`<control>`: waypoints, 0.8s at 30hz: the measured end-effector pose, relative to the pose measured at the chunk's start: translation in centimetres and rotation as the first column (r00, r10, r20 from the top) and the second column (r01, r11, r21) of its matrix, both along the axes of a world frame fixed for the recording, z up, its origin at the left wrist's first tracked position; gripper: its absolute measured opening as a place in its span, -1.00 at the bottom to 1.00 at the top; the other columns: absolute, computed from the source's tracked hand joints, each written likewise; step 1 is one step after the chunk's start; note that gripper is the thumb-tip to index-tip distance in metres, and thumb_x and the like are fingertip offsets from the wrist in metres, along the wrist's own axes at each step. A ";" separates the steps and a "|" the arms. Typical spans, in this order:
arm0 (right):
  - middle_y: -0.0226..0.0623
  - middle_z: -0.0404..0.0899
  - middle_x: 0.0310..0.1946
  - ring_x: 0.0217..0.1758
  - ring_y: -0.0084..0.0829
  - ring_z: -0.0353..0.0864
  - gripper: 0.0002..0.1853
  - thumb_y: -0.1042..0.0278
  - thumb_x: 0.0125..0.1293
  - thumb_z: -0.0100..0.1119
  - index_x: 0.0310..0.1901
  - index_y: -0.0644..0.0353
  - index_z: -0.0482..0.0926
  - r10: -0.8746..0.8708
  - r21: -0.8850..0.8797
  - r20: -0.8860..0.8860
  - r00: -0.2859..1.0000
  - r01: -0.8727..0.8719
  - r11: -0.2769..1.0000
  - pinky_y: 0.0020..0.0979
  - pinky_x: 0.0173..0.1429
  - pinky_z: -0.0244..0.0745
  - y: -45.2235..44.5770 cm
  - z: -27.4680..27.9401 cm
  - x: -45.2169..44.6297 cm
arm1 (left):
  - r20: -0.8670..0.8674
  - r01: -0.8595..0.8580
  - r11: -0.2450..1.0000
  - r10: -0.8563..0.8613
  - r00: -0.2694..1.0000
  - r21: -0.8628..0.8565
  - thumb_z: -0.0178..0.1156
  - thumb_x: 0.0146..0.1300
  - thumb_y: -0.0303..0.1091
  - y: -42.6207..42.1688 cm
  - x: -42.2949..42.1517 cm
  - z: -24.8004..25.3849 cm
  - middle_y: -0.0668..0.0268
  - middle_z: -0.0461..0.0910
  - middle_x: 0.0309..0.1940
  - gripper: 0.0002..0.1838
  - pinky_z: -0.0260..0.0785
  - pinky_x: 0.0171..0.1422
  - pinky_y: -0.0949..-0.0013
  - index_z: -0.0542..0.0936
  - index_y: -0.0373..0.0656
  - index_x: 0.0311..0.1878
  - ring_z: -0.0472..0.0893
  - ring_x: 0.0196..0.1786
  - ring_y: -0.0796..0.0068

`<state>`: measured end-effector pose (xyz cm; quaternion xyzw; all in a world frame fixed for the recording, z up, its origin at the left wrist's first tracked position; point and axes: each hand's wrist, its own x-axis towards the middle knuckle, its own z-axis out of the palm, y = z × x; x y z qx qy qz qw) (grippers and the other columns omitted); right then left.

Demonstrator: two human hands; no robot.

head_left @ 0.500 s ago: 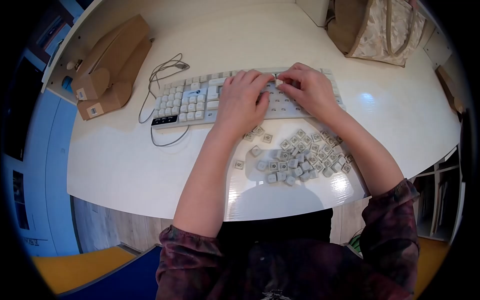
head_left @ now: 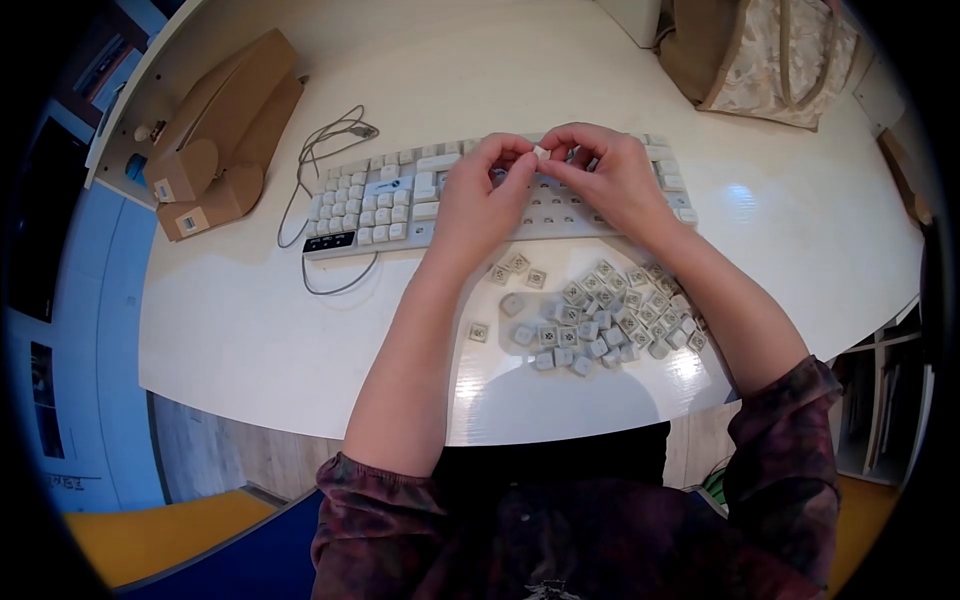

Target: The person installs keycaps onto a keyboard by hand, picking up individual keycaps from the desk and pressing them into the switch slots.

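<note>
A small white keycap (head_left: pixel 541 153) is pinched at the fingertips of both hands, above the back part of a light grey keyboard (head_left: pixel 422 229). My left hand (head_left: pixel 484 194) is closed with thumb and forefinger against its left side. From the right, my right hand (head_left: pixel 618 182) grips it in a similar pinch. The keyboard has its number pad on the left, still capped, while bare key sockets show between and below my hands. Both hands hide part of its middle. A pile of loose keycaps (head_left: pixel 620 310) lies in front of the keyboard, several showing their undersides.
A thin grey cable (head_left: pixel 312 150) loops at the keyboard's left. Brown cardboard pieces (head_left: pixel 225 130) stand at the back left of the white desk (head_left: pixel 300 350). A patterned bag (head_left: pixel 760 60) sits at the back right. Shelves (head_left: pixel 880 400) are below the right edge.
My hands have come together and the keycap has moved slightly left and toward the back. My left fingers, earlier spread over the keys, now pinch with the right ones.
</note>
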<state>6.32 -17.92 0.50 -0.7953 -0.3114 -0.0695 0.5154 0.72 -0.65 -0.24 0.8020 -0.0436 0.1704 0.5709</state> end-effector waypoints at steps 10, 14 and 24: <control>-0.39 0.67 -0.45 -0.49 -0.57 0.51 -0.82 0.32 0.27 0.39 -0.16 0.20 0.72 0.068 0.135 -0.106 0.992 -0.053 0.989 -0.49 -0.34 0.45 -0.6 -0.1 -0.4 | -0.113 0.102 0.977 -0.125 0.986 -0.189 0.25 0.44 -0.32 -0.1 -0.6 1.2 0.43 0.67 -0.25 -0.74 0.41 -0.07 0.54 0.67 -0.25 0.09 0.55 -0.20 0.68; -0.42 0.66 -0.48 -0.49 -0.60 0.49 -0.83 0.31 0.30 0.39 -0.16 0.20 0.72 0.118 0.063 -0.206 0.971 -0.107 0.992 -0.54 -0.33 0.42 -1.1 -0.3 -0.3 | -0.195 0.082 0.972 -0.127 0.973 -0.222 0.27 0.43 -0.31 0.1 -0.6 1.4 0.43 0.70 -0.16 -0.66 0.44 0.01 0.54 0.66 -0.22 0.19 0.57 -0.14 0.67; -0.36 0.71 -0.16 -0.29 -0.42 0.68 -0.77 0.36 0.27 0.37 -0.04 0.10 0.75 0.211 -0.028 0.235 0.949 -0.210 0.977 -0.42 -0.20 0.56 -1.8 0.0 0.7 | -0.112 0.236 0.953 -0.260 0.959 -0.191 0.23 0.45 -0.41 0.9 -0.6 1.7 0.45 0.61 -0.20 -0.49 0.40 0.07 0.53 0.43 -0.20 0.43 0.55 -0.10 0.67</control>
